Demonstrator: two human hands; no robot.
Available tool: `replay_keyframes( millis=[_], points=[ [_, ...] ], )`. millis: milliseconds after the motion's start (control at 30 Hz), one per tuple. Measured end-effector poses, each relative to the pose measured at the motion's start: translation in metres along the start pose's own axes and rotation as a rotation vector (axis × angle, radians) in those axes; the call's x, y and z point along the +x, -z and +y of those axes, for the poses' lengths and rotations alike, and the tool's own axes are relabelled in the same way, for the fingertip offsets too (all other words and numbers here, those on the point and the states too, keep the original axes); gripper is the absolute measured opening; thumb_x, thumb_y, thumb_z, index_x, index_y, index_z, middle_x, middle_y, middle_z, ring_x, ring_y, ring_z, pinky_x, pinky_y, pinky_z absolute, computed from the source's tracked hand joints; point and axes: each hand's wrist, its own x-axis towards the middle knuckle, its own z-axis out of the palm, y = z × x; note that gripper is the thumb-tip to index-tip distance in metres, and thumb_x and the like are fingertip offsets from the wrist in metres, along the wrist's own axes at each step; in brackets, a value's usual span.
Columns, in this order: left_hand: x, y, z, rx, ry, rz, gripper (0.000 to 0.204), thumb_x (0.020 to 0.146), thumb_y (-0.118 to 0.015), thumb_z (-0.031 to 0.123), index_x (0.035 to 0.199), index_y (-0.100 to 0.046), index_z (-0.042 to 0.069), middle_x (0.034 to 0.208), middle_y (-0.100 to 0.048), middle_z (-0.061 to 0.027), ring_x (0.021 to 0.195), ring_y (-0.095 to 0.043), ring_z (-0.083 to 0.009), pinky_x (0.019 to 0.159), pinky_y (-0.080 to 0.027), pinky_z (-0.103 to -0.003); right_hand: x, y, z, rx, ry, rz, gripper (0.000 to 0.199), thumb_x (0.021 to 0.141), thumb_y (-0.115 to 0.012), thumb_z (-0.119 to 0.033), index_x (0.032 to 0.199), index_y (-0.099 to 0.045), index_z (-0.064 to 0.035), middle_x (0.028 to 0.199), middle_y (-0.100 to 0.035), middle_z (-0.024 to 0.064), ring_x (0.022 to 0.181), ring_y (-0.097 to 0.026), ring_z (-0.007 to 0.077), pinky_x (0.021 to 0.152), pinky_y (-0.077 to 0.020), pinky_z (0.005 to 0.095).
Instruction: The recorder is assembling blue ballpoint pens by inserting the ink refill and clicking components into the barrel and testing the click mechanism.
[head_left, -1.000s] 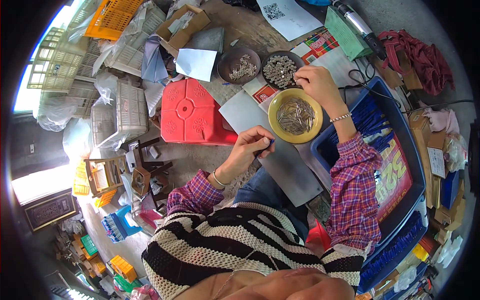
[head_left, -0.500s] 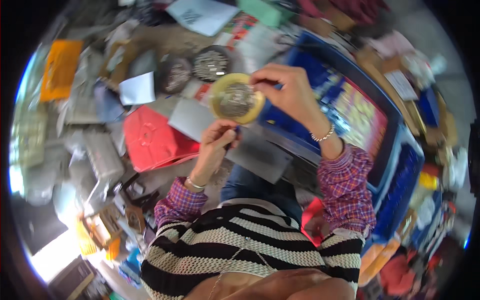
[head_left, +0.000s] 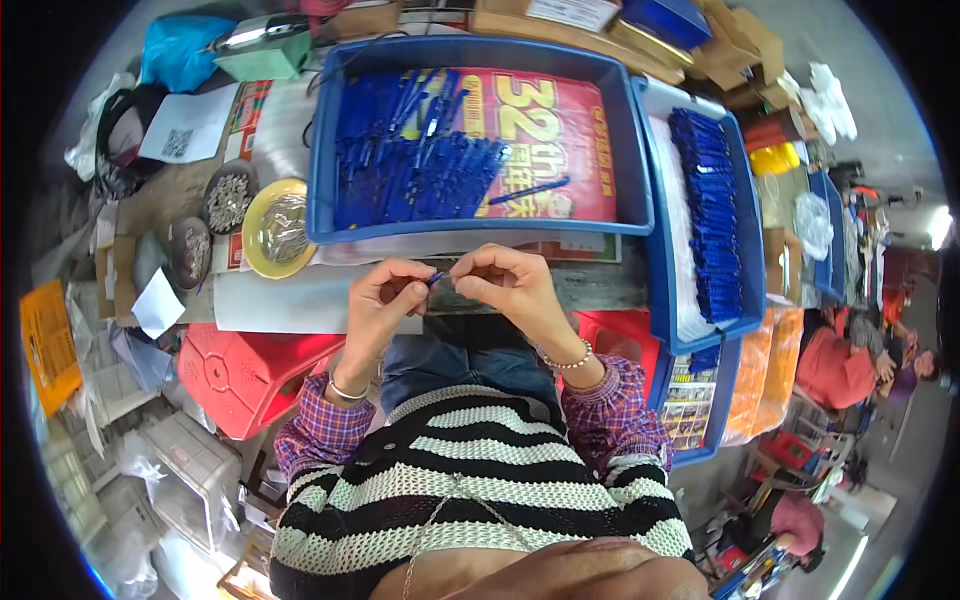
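In front of my body, just off the table's near edge, both hands are close together. My left hand is closed in a pinch on a short dark-blue pen-like piece, whose tip shows between thumb and forefinger. Right beside it, my right hand is pinched too; whatever its fingertips hold is too small to make out. A yellow bowl of thin silvery metal parts stands beyond my left hand. Past both hands lies a blue tray with many blue pens over a printed red sheet.
Two dark bowls of small metal parts stand left of the yellow one. A second blue tray of blue pieces is at the right. Red stools flank my legs. Other people sit far off to the right.
My right hand has left the yellow bowl's rim and come back beside my left hand. The view has turned, so the bowl now lies farther left and the blue tray straight ahead.
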Motion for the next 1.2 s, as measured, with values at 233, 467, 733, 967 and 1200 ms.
replay_keyframes(
  millis=[233,467,733,967,1200],
  points=[
    [0.0,-0.034,0.0,0.07,0.072,-0.051,0.014,0.083,-0.059,0.001,0.097,-0.063,0.001,0.081,-0.061,-0.0009,0.064,-0.052,-0.0057,0.057,-0.043,-0.019,-0.024,0.013,0.022,0.157,-0.04,0.14,0.02,0.08,-0.061,0.004,0.1,-0.06,0.0021,0.09,-0.062,0.0036,0.081,-0.058,0.0083,0.073,-0.0475,0.0205],
    [0.002,-0.039,-0.01,0.092,0.043,-0.055,0.016,0.083,-0.059,0.002,0.098,-0.063,0.001,0.083,-0.062,-0.0002,0.065,-0.052,-0.0054,0.058,-0.044,-0.019,-0.025,0.018,0.026,0.163,-0.096,0.166,0.022,0.081,-0.061,0.003,0.103,-0.06,0.0024,0.089,-0.062,0.0037,0.078,-0.058,0.0089,0.072,-0.0482,0.0216],
    [0.005,-0.035,-0.012,0.174,-0.017,-0.026,0.015,0.082,-0.058,0.0,0.096,-0.064,0.0,0.082,-0.062,-0.0015,0.067,-0.055,-0.0065,0.061,-0.045,-0.02,-0.018,0.015,0.027,0.118,-0.09,0.161,0.026,0.081,-0.061,0.003,0.108,-0.059,0.0025,0.089,-0.062,0.0038,0.08,-0.059,0.009,0.073,-0.0484,0.0217],
    [0.009,-0.03,-0.006,0.551,-0.332,0.023,0.016,0.081,-0.056,-0.007,0.092,-0.065,-0.001,0.087,-0.063,-0.005,0.077,-0.058,-0.0107,0.068,-0.046,-0.022,-0.01,0.009,0.04,0.101,-0.06,0.171,0.025,0.081,-0.062,0.002,0.106,-0.061,0.0014,0.089,-0.063,0.0029,0.08,-0.059,0.0075,0.074,-0.0485,0.0203],
    [0.007,-0.033,-0.01,0.294,-0.149,0.002,0.017,0.08,-0.055,-0.01,0.093,-0.063,-0.002,0.087,-0.061,-0.0058,0.067,-0.054,-0.0074,0.057,-0.042,-0.019,-0.013,0.014,0.035,0.219,-0.052,0.141,0.025,0.082,-0.061,0.001,0.108,-0.059,0.0024,0.091,-0.063,0.0039,0.082,-0.059,0.0083,0.075,-0.0495,0.0213]
  ],
)
